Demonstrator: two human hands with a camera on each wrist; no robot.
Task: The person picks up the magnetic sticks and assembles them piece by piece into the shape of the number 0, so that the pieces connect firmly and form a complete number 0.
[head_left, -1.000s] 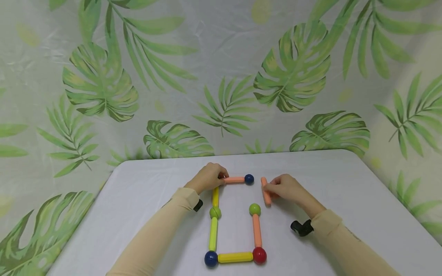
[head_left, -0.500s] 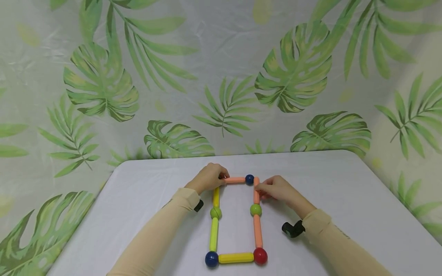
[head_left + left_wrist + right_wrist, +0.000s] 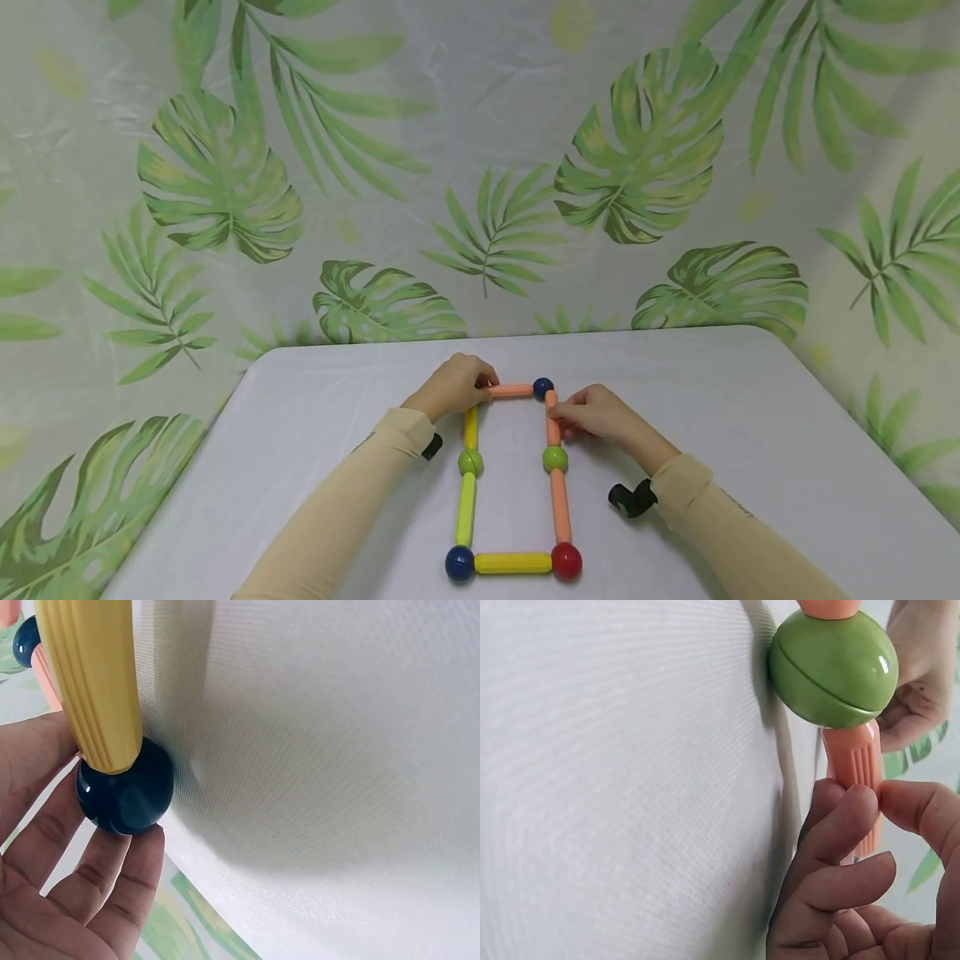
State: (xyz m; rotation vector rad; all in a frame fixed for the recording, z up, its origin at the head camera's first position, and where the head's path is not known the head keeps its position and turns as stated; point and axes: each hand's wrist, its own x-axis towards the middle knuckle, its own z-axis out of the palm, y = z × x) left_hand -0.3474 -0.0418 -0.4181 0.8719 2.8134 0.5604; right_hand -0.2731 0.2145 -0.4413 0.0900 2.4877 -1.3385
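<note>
A rectangular outline of coloured rods and balls lies on the table. At its far left corner my left hand (image 3: 453, 383) holds a dark blue ball (image 3: 124, 795), which joins a yellow rod (image 3: 94, 682) and the far salmon rod (image 3: 513, 390). My right hand (image 3: 600, 410) pinches another salmon rod (image 3: 855, 750) between thumb and fingers on the right side. This rod meets a green ball (image 3: 832, 667) at its near end. Its far end lies against or just beside the far right dark blue ball (image 3: 543, 388); contact is unclear.
Nearer me, a lime rod (image 3: 465, 510), a second green ball (image 3: 470, 462), a blue ball (image 3: 460, 564), a yellow rod (image 3: 513, 563), a red ball (image 3: 567, 562) and a salmon rod (image 3: 561, 508) continue the outline. Behind the white table (image 3: 300, 467) hangs a leaf-patterned cloth (image 3: 495, 125).
My right hand has moved left with the salmon rod and brought it to the right-hand green ball, closing the gap below the far blue ball. My left hand stays in place.
</note>
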